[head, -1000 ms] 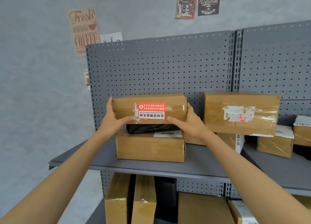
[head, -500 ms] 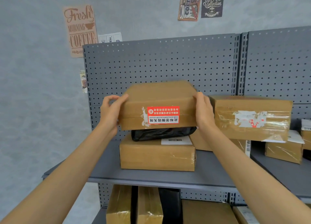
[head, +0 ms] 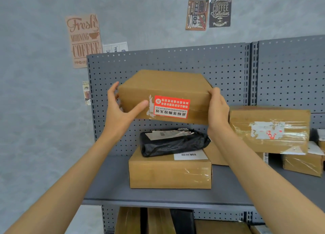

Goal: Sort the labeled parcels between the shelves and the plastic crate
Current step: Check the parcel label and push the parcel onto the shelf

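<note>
While both hands (head: 121,108) (head: 217,108) grip its ends, the cardboard parcel (head: 168,91) hangs above the black bag (head: 174,144).

A bagged parcel (head: 173,143) lies on a box (head: 169,172) on the shelf (head: 109,189), taped box (head: 269,128) to its right.

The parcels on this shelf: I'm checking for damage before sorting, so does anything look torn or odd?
Yes. The lifted box has its red label upside down with torn paper beside it. The black bag carries a ripped, crumpled label, and the taped box on the right has a mostly peeled-off label.
</note>
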Demonstrator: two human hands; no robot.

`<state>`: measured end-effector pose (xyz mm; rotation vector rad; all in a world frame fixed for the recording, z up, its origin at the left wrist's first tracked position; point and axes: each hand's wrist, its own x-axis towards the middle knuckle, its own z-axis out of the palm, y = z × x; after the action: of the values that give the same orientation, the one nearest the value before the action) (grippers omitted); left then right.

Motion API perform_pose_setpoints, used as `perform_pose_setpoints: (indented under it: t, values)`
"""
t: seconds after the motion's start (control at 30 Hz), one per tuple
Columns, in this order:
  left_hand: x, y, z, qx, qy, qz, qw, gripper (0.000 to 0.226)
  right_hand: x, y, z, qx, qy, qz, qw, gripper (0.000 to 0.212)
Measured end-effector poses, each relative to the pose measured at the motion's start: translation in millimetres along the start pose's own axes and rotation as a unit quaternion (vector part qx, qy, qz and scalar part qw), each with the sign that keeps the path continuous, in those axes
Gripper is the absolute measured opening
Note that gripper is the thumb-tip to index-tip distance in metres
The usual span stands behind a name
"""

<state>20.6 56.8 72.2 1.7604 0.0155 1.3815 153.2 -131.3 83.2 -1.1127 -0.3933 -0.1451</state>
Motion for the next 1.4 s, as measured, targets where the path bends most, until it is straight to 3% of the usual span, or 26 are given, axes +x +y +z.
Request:
perform_pose_setpoints:
  t: [0.13,0.23,0.33,0.5,0.6,0.67,0.77,0.83,0.93,1.13,1.33,1.4]
  values:
    - [7.5,-5.5,-9.3,-0.004,-0.013,0.013,1.0,0.104,-0.9,-3.8,1.8,0.082,-0.027,0.122,0.989,0.035]
    - [17.1,-10.9,-24.5,0.097,-0.054,0.03,0.993,0.115,2.2,-6.1,0.1,0.109,-0.037,0.14,0.983,0.037]
    - [30.5,-8.0,-34.4,0.134,-0.055,0.056,0.988,0.121,7.5,-12.3,1.7,0.093,-0.081,0.149,0.981,0.043]
    - [47.6,3.8,-51.8,0.189,0.017,0.111,0.976,0.118,15.9,-22.7,4.4,0.022,-0.136,0.187,0.973,0.043]
    - [54.4,5.1,-72.9,0.248,-0.024,0.104,0.963,0.124,18.4,-21.3,1.1,-0.007,-0.148,0.231,0.962,0.045]
    - [55.1,5.2,-80.3,0.193,-0.077,0.059,0.976,0.13,18.4,-17.8,-1.0,-0.006,-0.158,0.265,0.951,0.046]
    - [49.9,-2.3,-81.3,0.068,-0.008,-0.03,0.997,0.134,14.4,-9.2,-0.7,0.042,-0.184,0.328,0.925,0.045]
    - [43.5,-8.6,-77.9,-0.034,0.039,-0.107,0.993,0.136,10.6,-1.4,2.4,0.086,-0.21,0.353,0.908,0.046]
    - [33.1,-17.2,-65.5,-0.08,-0.007,-0.178,0.981,0.136,1.3,12.1,11.7,0.134,-0.242,0.384,0.881,0.053]
    - [25.1,-26.1,-51.0,-0.109,-0.058,-0.165,0.978,0.097,-10.2,30.2,21.1,0.139,-0.252,0.43,0.855,0.058]
    - [20.8,-33.5,-64.0,-0.094,-0.099,-0.168,0.976,0.097,-6.1,30.5,10.2,0.114,-0.282,0.441,0.845,0.059]
    - [19.5,-34.8,-66.0,-0.117,-0.113,-0.176,0.971,0.087,-6.2,28.5,10.4,0.111,-0.293,0.436,0.844,0.057]
